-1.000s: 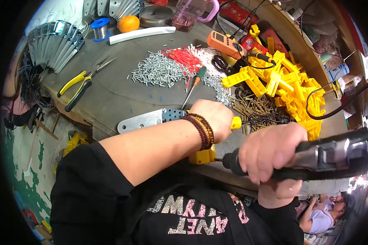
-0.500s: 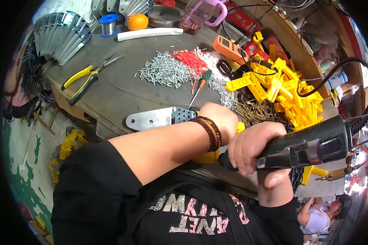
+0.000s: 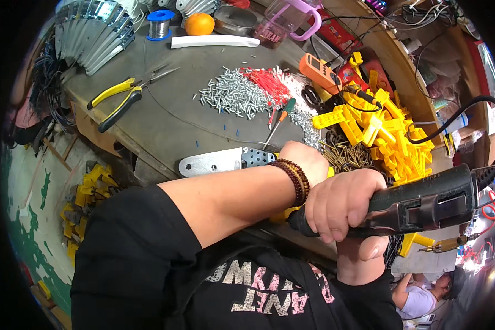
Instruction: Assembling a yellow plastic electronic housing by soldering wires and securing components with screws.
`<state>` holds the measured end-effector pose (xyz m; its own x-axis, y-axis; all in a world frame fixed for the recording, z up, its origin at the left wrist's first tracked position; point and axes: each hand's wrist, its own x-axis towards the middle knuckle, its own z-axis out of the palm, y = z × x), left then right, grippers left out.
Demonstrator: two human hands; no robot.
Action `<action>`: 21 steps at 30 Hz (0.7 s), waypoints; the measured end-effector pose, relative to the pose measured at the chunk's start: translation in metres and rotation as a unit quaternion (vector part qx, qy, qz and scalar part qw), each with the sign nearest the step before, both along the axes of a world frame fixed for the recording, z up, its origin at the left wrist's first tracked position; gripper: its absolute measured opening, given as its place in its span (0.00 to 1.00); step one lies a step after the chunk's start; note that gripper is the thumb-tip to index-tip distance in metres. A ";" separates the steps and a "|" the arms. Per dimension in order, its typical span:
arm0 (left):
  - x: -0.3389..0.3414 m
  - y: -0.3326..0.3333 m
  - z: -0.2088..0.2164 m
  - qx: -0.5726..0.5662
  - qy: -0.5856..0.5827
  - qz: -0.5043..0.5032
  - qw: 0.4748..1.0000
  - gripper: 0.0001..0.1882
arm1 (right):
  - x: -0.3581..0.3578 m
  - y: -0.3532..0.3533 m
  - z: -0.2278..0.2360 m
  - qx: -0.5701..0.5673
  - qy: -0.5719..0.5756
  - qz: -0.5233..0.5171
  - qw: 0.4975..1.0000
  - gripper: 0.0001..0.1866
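My right hand (image 3: 344, 203) is wrapped round a black electric screwdriver (image 3: 423, 202), held nearly level above the bench's front edge, its narrow end toward the left and its cable end to the right. My left hand (image 3: 309, 162), below a beaded bracelet (image 3: 291, 179), is just behind that narrow end. Its fingers are turned away and hidden, so what they hold does not show. Beside the left wrist lies a flat silver metal plate (image 3: 212, 162) with holes, joined to a grey perforated section (image 3: 257, 158). A yellow piece (image 3: 279, 214) shows partly under the forearm.
Beyond my hands lie a heap of metal pins (image 3: 234, 93), red pieces (image 3: 267, 81), a screwdriver (image 3: 280, 121), brass screws (image 3: 344, 154) and yellow plastic parts (image 3: 388, 129). Needle-nose pliers (image 3: 124, 99), a solder spool (image 3: 159, 25) and an orange multimeter (image 3: 319, 72) are farther out.
The whole view has shifted slightly, so the bench things sit a little farther right. My right fingers have closed more tightly round the electric screwdriver; the left hand stays by the metal plate.
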<state>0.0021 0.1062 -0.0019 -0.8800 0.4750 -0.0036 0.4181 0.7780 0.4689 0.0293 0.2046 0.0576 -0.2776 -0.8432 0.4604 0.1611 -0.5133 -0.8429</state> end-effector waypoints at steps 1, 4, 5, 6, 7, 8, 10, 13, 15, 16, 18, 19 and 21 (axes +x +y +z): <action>-0.001 -0.001 0.000 0.002 0.005 0.001 1.000 0.13 | -0.001 -0.001 -0.001 0.000 0.001 -0.002 1.000 0.24; -0.001 -0.003 0.000 0.019 0.010 0.012 1.000 0.13 | -0.001 -0.003 -0.003 0.002 0.007 0.001 1.000 0.23; 0.001 -0.004 0.002 0.018 0.008 0.014 1.000 0.13 | -0.001 -0.003 -0.004 0.008 0.020 -0.017 1.000 0.23; 0.005 -0.004 0.003 0.020 0.009 -0.003 1.000 0.13 | 0.000 -0.004 -0.004 0.013 0.032 -0.034 0.999 0.23; 0.016 -0.007 0.009 0.021 0.011 -0.009 1.000 0.13 | 0.003 -0.009 0.004 0.049 0.112 -0.008 0.992 0.17; 0.017 0.011 0.011 0.016 0.034 -0.056 0.998 0.13 | -0.001 -0.025 0.024 0.080 0.165 0.282 0.942 0.18; 0.036 0.019 -0.013 0.049 0.088 0.016 0.995 0.15 | -0.015 -0.047 0.035 0.098 0.184 0.574 0.792 0.20; 0.057 -0.025 0.001 0.052 0.138 0.050 0.988 0.14 | -0.015 0.017 0.081 -0.025 0.181 0.077 0.980 0.06; 0.059 -0.061 0.001 0.067 0.005 0.044 0.997 0.17 | -0.044 0.015 0.058 -0.066 0.128 0.082 0.986 0.14; 0.061 -0.068 -0.001 0.061 0.007 0.039 0.997 0.17 | -0.035 0.010 0.050 -0.036 0.121 -0.055 0.990 0.16; 0.062 -0.073 -0.002 0.143 -0.057 0.050 0.987 0.22 | -0.027 0.004 0.030 0.015 0.093 -0.202 0.975 0.22; 0.062 -0.073 -0.001 0.138 -0.058 0.051 0.987 0.22 | -0.030 0.004 0.019 0.039 0.072 -0.209 0.975 0.25; 0.059 -0.070 0.000 0.156 -0.052 0.059 0.985 0.22 | -0.037 0.004 0.014 0.079 0.055 -0.188 0.977 0.25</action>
<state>0.0612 0.0367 -0.0015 -0.9318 0.3615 0.0323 0.2696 0.6299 0.7284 -0.0081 0.2089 0.0714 -0.5383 -0.7537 0.3772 -0.1102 -0.3807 -0.9181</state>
